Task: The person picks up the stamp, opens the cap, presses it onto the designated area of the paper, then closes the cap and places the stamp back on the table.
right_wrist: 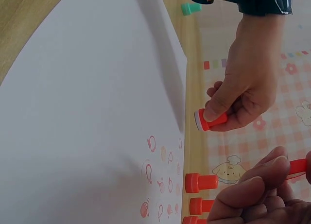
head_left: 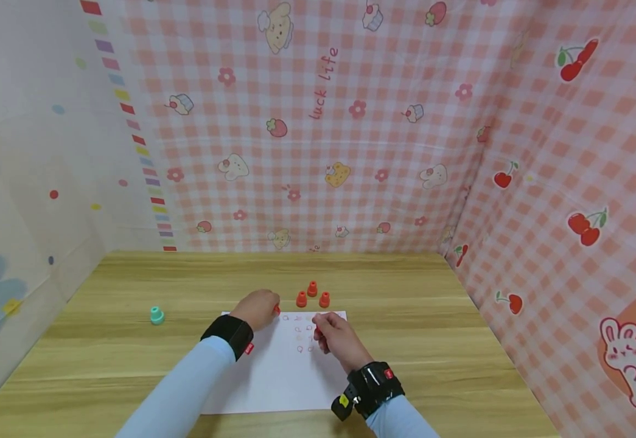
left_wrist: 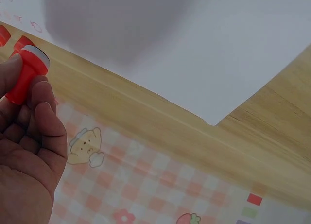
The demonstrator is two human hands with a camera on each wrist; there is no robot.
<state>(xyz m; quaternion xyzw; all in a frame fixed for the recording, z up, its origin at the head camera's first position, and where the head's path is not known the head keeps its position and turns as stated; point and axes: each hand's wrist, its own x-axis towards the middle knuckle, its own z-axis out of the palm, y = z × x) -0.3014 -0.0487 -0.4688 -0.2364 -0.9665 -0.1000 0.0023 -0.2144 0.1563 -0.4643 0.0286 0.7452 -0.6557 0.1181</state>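
Note:
My left hand (head_left: 255, 309) pinches a red stamp (left_wrist: 30, 71) between thumb and fingers at the paper's far edge. Its white-rimmed stamping end faces the paper in the left wrist view. Above the paper's upper right part, my right hand (head_left: 344, 342) holds a small red piece (right_wrist: 297, 168) in its fingertips, mostly covered by them. Rows of small red and pink prints (right_wrist: 148, 173) mark the white paper (head_left: 274, 386) between the hands. Just beyond the paper, three red stamps (head_left: 312, 289) stand upright on the table.
A teal stamp (head_left: 156, 316) stands to the left on the wood-grain table (head_left: 405, 286). Patterned cloth (head_left: 307, 146) hangs behind the table and along both sides. Each wrist wears a black strap (head_left: 375, 387).

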